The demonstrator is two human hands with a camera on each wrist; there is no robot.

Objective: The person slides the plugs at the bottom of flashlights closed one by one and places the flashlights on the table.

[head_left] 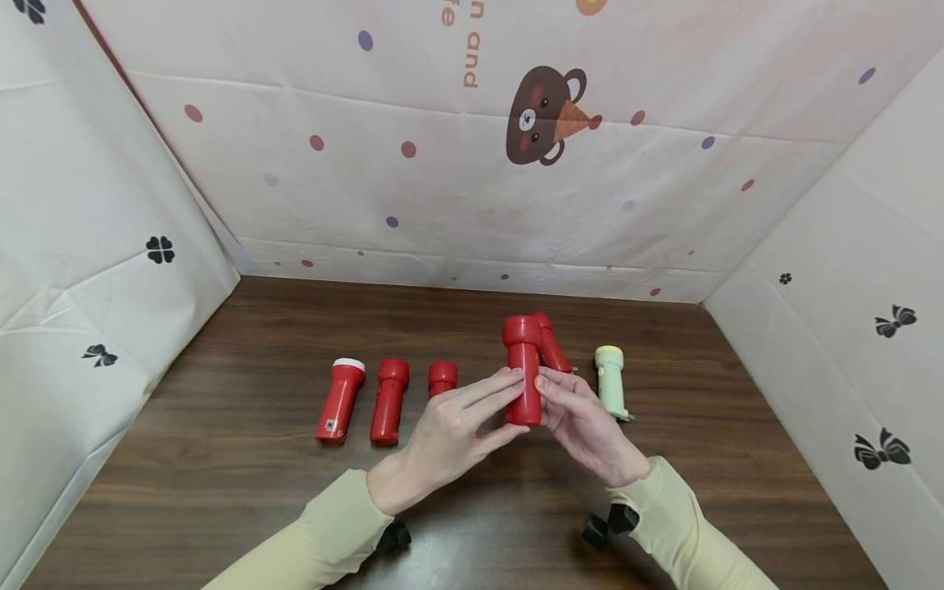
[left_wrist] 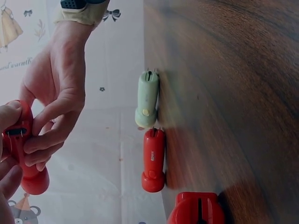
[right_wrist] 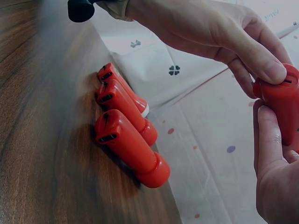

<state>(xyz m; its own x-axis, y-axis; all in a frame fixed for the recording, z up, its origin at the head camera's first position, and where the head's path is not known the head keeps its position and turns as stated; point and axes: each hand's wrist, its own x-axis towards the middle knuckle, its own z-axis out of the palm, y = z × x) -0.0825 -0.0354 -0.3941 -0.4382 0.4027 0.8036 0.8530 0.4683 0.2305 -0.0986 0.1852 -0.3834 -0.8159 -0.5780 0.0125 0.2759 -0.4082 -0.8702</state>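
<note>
Both hands hold a red flashlight (head_left: 522, 360) above the table, its wide head pointing away. From the left, my left hand (head_left: 453, 426) grips the body near its tail end. My right hand (head_left: 586, 422) pinches the other side with thumb and fingers. A dark slot with thin metal prongs shows at the tail end of this flashlight (left_wrist: 35, 179) in the left wrist view. Just behind it lies another red flashlight (head_left: 553, 348), partly hidden. To its right is a pale green flashlight (head_left: 610, 381) with a yellow rim.
Left of the hands lie a red flashlight with a white rim (head_left: 341, 401), a plain red flashlight (head_left: 389, 401) and another red flashlight (head_left: 442, 377) partly hidden by the left hand. The brown wooden table (head_left: 280, 328) meets printed cloth walls (head_left: 457, 188) at the back and sides.
</note>
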